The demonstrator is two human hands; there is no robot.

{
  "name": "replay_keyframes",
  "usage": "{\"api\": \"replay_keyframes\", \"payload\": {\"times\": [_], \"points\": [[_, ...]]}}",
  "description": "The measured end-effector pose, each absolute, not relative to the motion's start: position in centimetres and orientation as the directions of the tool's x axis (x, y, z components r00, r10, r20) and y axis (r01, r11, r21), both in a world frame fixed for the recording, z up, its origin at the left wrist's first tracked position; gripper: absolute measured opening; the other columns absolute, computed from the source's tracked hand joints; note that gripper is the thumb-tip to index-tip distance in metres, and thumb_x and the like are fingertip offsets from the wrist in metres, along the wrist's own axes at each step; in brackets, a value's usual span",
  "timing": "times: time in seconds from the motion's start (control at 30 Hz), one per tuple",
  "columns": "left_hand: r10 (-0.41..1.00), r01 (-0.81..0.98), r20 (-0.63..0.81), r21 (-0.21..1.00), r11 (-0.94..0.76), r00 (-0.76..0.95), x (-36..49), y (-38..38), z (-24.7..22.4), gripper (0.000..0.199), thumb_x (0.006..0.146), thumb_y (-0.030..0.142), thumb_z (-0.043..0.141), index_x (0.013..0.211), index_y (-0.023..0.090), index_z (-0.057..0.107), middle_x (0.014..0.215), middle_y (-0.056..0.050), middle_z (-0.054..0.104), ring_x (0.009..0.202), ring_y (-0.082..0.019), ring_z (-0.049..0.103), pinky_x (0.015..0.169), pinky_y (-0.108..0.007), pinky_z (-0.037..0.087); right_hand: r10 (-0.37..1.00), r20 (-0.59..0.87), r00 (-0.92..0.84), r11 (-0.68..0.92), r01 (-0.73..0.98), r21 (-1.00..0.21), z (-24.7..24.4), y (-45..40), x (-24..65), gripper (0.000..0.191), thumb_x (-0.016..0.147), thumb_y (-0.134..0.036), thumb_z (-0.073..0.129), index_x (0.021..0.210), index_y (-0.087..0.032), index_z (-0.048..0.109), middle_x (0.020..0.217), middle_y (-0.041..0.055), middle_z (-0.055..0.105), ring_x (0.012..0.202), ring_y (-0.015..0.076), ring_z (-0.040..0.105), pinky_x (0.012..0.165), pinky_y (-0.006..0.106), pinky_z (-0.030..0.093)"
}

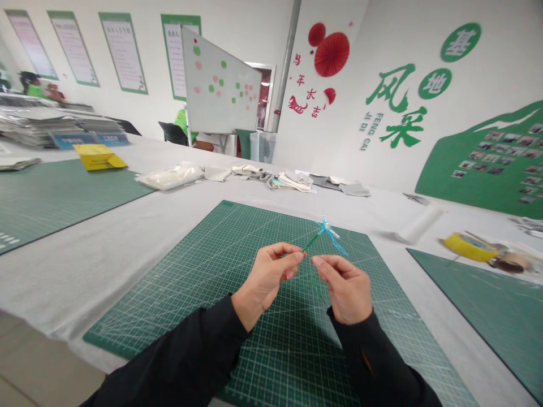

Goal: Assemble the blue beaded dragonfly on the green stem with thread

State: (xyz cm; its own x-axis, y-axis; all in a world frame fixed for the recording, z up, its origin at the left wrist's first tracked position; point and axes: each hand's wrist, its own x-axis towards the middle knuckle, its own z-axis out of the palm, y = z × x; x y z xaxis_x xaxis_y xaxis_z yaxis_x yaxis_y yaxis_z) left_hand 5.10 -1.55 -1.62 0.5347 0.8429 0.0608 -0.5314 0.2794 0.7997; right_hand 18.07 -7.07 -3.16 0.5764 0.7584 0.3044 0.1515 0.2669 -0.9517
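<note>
A small handmade flower [327,227] with light-blue petals, white beads and a green stem [311,243] is held up above a green cutting mat [203,282]. Thumb and fingers of my left hand [269,274] pinch the lower end of the stem, and the flower head tilts away to the upper right. Close beside it, my right hand [347,287] is closed in a pinch at a fine green thread [313,280]. Faint strands of this thread hang below the fingertips, blurred against the mat. The hands are a small gap apart.
Fabric scraps [292,181] and a clear plastic bag [172,175] lie along the table's far side. A yellow box [98,157] stands left, near stacked papers [29,127]. At right are a yellow tape roll [470,247] and another mat [487,299]. A whiteboard [220,85] stands behind.
</note>
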Motion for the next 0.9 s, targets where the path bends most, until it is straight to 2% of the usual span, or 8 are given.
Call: {"api": "replay_keyframes", "payload": {"times": [0.1, 0.27, 0.57, 0.9], "points": [[0.842, -0.542, 0.044, 0.783, 0.306, 0.538, 5.16, -1.50, -1.75, 0.013, 0.063, 0.019, 0.074, 0.069, 0.010, 0.065, 0.061, -0.001, 0.059, 0.041, -0.001, 0.038, 0.043, -0.018, 0.021, 0.752, 0.334, 0.568, 0.247, 0.227, -0.942, -3.15, -7.31, 17.83, 0.019, 0.062, -0.036, 0.076, 0.066, -0.019, 0.073, 0.051, -0.0001, 0.059, 0.046, 0.0093, 0.043, 0.042, 0.023, 0.031], [0.819, -0.523, -0.005, 0.768, 0.370, 0.574, 5.21, -1.48, -1.77, 0.015, 0.070, 0.023, 0.067, 0.071, 0.008, 0.068, 0.064, -0.003, 0.059, 0.041, -0.001, 0.038, 0.043, -0.019, 0.021, 0.739, 0.386, 0.552, 0.245, 0.314, -0.917, -3.03, -7.47, 17.62, 0.018, 0.065, -0.037, 0.074, 0.067, -0.019, 0.072, 0.050, 0.0002, 0.059, 0.046, 0.0104, 0.045, 0.041, 0.023, 0.031], [0.800, -0.467, -0.056, 0.787, 0.404, 0.598, 4.99, -1.47, -1.89, 0.016, 0.070, 0.023, 0.066, 0.069, 0.008, 0.068, 0.048, 0.001, 0.048, 0.044, -0.004, 0.039, 0.048, -0.018, 0.028, 0.700, 0.463, 0.543, 0.254, 0.417, -0.873, -2.75, -7.55, 17.52, 0.018, 0.067, -0.036, 0.072, 0.068, -0.018, 0.073, 0.054, 0.0013, 0.062, 0.048, 0.0110, 0.049, 0.042, 0.023, 0.036], [0.783, -0.476, -0.027, 0.780, 0.406, 0.622, 5.03, -1.40, -1.85, 0.014, 0.071, 0.022, 0.068, 0.070, 0.008, 0.067, 0.049, 0.001, 0.049, 0.046, -0.004, 0.041, 0.049, -0.017, 0.028, 0.689, 0.496, 0.528, 0.271, 0.448, -0.852, -2.36, -7.72, 17.46, 0.017, 0.068, -0.034, 0.072, 0.069, -0.018, 0.073, 0.053, 0.0000, 0.060, 0.046, 0.0092, 0.045, 0.041, 0.022, 0.034]]}}
